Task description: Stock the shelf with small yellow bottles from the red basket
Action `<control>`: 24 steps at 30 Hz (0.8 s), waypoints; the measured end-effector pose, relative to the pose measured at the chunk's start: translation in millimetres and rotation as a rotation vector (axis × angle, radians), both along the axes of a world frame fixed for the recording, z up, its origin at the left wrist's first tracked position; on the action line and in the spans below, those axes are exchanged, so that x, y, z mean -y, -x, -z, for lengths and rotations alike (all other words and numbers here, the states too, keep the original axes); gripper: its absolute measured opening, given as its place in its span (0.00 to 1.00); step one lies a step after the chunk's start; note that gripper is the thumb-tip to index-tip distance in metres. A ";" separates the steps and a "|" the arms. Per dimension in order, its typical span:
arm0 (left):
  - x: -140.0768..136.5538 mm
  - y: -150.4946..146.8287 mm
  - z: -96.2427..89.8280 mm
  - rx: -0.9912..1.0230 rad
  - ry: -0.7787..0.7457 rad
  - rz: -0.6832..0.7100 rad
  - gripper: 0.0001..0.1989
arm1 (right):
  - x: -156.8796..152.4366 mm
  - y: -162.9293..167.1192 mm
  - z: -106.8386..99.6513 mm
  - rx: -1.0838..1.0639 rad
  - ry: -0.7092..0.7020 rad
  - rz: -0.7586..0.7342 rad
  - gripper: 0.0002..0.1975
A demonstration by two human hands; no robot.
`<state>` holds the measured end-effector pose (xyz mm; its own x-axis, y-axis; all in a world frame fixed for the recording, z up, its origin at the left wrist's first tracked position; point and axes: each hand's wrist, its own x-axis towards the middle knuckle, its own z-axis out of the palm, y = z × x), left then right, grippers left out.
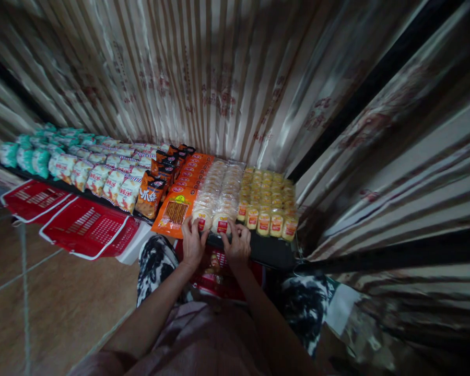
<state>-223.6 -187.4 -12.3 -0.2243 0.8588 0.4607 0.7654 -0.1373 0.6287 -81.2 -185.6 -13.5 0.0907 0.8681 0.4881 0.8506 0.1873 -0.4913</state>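
Two rows of white, round pastries (218,196) in clear wrappers with small red labels stand on a dark shelf (272,250). My left hand (194,244) is closed at the front pack of the left row, its fingers bent over the face and its thumb near the lower edge. At the front pack of the right row is my right hand (237,246), with bent fingers and thumb pressed on its lower part. Left of these lie orange bags of stick snacks (173,209). To the right are rows of small yellow wrapped cakes (267,196) with red and orange labels.
Further left are orange-and-black bags (149,196), white snack bags (113,183) and teal packs (39,159). Red baskets (90,227) with white handles stand below the shelf on the tiled floor (62,308). A pleated, striped curtain (203,78) hangs behind.
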 end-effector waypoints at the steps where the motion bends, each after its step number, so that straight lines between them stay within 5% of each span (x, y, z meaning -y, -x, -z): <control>1: -0.9 0.3 -0.7 -0.007 -0.009 -0.001 0.17 | -0.7 0.1 0.8 0.005 0.009 0.010 0.22; 9: -7.4 -7.5 -11.7 -0.156 -0.028 -0.005 0.11 | -4.3 2.5 3.2 0.024 0.036 0.035 0.23; 24: -10.6 -9.2 -20.2 -0.112 -0.015 0.001 0.11 | -9.5 6.6 0.1 0.020 0.035 0.073 0.22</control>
<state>-214.4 -176.8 7.9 -0.1697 0.8516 0.4960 0.8307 -0.1472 0.5369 -87.7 -176.2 -13.6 0.1444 0.8760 0.4602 0.8711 0.1080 -0.4790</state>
